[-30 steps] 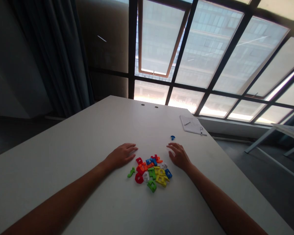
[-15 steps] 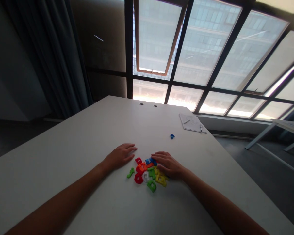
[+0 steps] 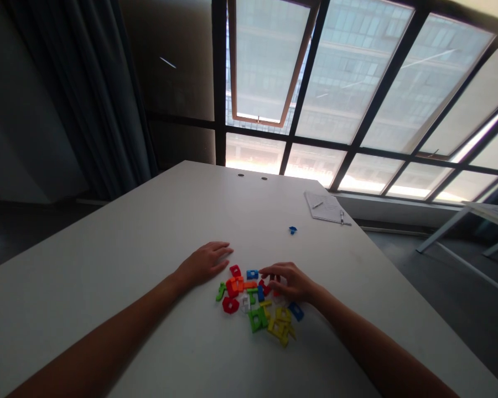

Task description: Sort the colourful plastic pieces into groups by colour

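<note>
- In the head view, a big white tabletop (image 3: 149, 237) looks flat and smooth, and its far edge is near the windows (image 3: 336, 72).
- The left hand (image 3: 205, 262) is palm down, its fingers a little spread, just beside the pile. It looks like it holds nothing.
- The right hand (image 3: 288, 282) is over the pile's right side, toward the tabletop's right edge. Its fingers are bent, with a gap above the thumb. I can't tell if it pinches a piece.
- The pile of bright, hard-looking pieces, maybe plastic, is between the hands, well in from the left and right edges.
- A blue block (image 3: 249, 276) with a small hole is right by the right hand's fingertips.
- A red ring (image 3: 225, 305) with flat sides is at the pile's left.
- A bumpy, long green piece (image 3: 221, 291) is at the pile's far left.
- A chunky green block (image 3: 253, 322) and some yellow pieces (image 3: 276, 328) are at the pile's near side.
- Another blue piece (image 3: 296, 311) is near the right wrist.
- One small blue piece (image 3: 292, 230) is alone, farther toward the far edge.
- Flat paper (image 3: 326, 210) with thin pens is by the right edge, near the far right corner.
</note>
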Action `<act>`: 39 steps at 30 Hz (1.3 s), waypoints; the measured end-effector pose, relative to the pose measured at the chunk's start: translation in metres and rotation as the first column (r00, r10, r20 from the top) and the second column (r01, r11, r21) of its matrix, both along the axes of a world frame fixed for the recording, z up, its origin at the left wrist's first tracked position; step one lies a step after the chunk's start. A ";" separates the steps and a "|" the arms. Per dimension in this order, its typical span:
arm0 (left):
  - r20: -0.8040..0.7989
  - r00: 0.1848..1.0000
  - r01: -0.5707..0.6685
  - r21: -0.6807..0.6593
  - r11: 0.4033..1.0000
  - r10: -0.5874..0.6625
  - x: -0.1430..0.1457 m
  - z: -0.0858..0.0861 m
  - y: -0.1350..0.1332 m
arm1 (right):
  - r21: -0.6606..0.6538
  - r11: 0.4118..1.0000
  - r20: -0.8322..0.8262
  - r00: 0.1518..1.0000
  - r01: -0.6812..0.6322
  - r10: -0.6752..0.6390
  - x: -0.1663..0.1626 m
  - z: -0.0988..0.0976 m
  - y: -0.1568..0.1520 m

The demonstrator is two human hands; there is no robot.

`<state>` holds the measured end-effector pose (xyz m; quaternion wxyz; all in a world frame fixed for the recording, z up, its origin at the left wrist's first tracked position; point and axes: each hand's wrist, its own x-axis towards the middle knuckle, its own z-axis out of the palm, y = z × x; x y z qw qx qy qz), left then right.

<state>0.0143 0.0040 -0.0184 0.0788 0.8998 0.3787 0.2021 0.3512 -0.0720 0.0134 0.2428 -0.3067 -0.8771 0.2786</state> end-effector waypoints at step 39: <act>-0.003 1.000 -0.002 0.020 1.000 0.002 0.001 0.001 0.000 | 0.442 0.554 0.335 0.443 0.706 -0.832 0.055 -0.036 0.047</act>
